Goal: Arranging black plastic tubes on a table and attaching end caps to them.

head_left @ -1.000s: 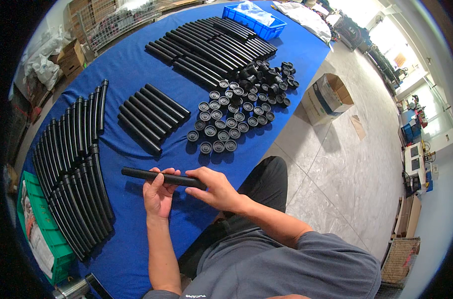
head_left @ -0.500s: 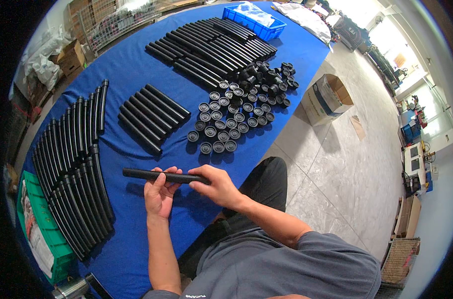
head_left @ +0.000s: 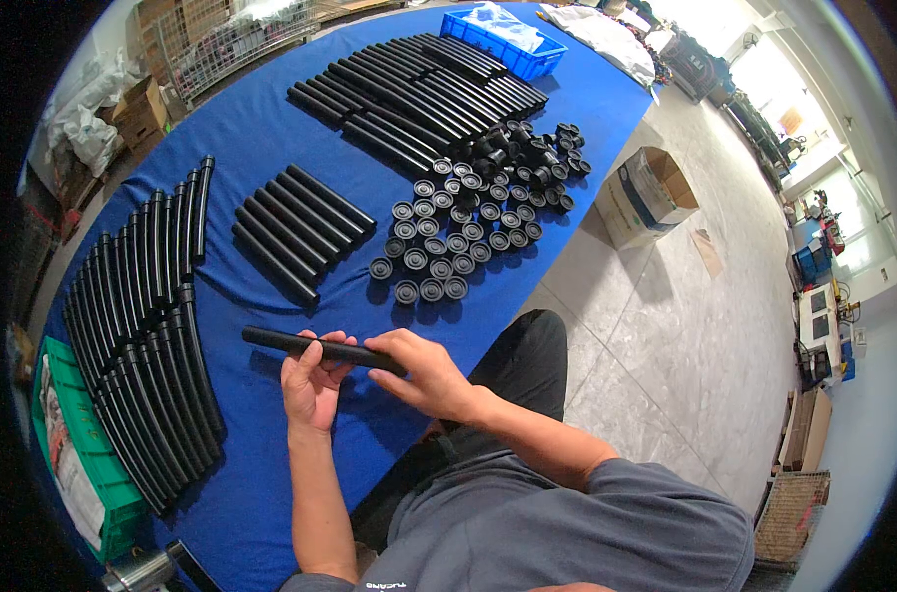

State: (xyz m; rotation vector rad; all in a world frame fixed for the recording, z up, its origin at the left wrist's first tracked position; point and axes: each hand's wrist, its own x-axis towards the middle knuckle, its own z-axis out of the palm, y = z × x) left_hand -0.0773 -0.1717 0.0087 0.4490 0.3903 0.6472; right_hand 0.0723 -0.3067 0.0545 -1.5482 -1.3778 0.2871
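Held tube point(head_left: 273, 339): here it is, black, slim and straight, up off the blue tablecloth point(head_left: 256, 493) and slanting slightly down to the right, in front of the seated person.
Left hand point(head_left: 312, 390): palm up, closed on the tube around its middle, thumb across the near side and fingers coming up beyond it; the tube's left end pokes out free.
Right hand point(head_left: 426, 373): over the right end now, fingers along the top, thumb underneath, the tube's tip tucked between them.
Middle row: straight ahead of the hands, a short set of loose black tubes point(head_left: 303, 232) lies side by side on the cloth, slanting, well apart from the other groups.
Left bank: over to the left, a big spread of collared tubes point(head_left: 143, 370), packed in overlapping ranks, many with a wider ring at the far end.
Caps: out to the right, a crowd of round black caps point(head_left: 415, 259), the nearer ones flat with ringed faces showing, the farther ones heaped and tumbled near the table's edge.
Far stack: behind them, a broad layer of plain black tubes point(head_left: 399, 89), some lying on top of others.
Crates: a blue crate point(head_left: 529, 61) with a clear plastic bag point(head_left: 498, 22) at the far end; a green crate point(head_left: 118, 483) by the left bank.
Floor side: an open cardboard box point(head_left: 634, 212) stands on the grey floor point(head_left: 656, 355), right of the table.
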